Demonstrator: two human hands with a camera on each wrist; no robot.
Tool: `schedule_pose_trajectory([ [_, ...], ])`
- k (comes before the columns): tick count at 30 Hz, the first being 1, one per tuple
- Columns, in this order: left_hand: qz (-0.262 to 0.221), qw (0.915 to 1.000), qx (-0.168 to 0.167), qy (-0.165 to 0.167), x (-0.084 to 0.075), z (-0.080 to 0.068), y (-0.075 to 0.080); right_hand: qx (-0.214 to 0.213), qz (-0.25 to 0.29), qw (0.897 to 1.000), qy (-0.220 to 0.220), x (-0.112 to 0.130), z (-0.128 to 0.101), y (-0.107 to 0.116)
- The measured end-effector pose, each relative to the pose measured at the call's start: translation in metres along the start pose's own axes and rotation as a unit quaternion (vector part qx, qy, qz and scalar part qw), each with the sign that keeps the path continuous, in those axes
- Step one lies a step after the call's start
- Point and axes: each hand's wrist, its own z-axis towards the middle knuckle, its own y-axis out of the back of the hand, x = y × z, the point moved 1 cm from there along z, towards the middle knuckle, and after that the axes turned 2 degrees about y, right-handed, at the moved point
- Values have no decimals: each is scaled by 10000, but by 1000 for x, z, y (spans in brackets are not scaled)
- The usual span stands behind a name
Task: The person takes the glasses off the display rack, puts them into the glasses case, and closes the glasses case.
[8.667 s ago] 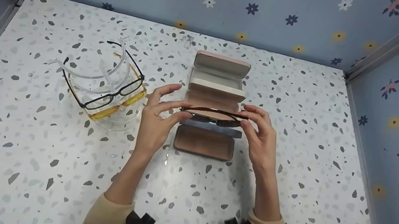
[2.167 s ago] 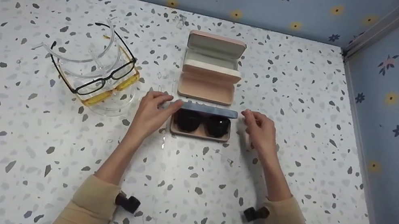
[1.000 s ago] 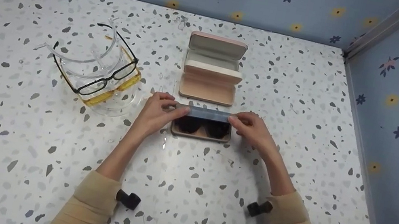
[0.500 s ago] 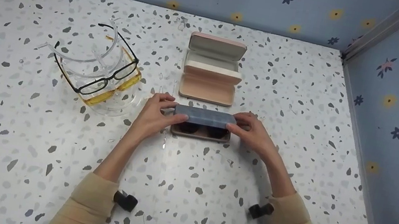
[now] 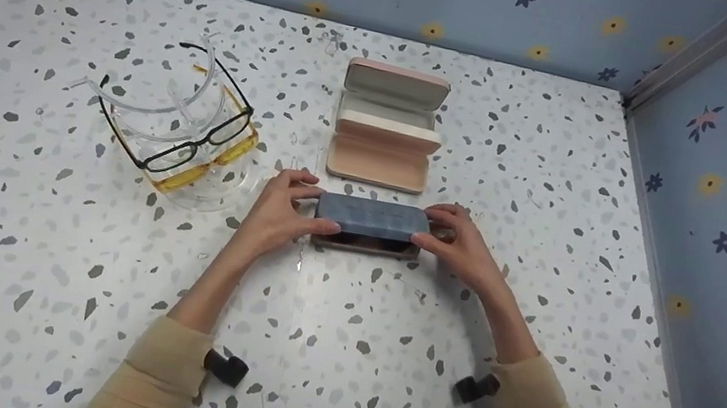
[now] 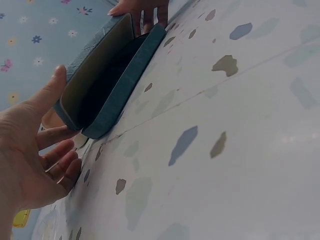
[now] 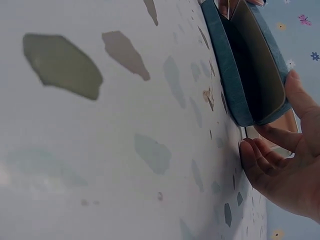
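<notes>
A white speckled table [image 5: 551, 155] spreads beneath everything. Overlapping eyeglasses [image 5: 196, 149] lie at left; the open grey-lined case [image 5: 396, 84] and peach-lined case [image 5: 378, 165] sit far, centrally. Left hand [image 5: 280, 212] and right hand [image 5: 465, 243] pinch opposite ends of the blue case [image 5: 374, 218], lid partly raised, just nearer than the peach-lined one.

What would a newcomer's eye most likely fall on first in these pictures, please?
Probably the blue case, partly open, held between the left hand and right hand near the middle of the table. Next, the black-rimmed glasses and yellow glasses, bunched together on the person's left. Just beyond the blue case, two open cases line up one behind the other.
</notes>
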Motion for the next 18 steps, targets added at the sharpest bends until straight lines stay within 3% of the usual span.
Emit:
schedule_pose_trajectory([
  [9,960,9931,-241,-624,3,-8,-4,-282,-576,9979,114,-4,-5,-10],
  [18,922,9944,-238,-460,3,-12,-9,-364,-687,9970,-19,-5,-5,-12],
])
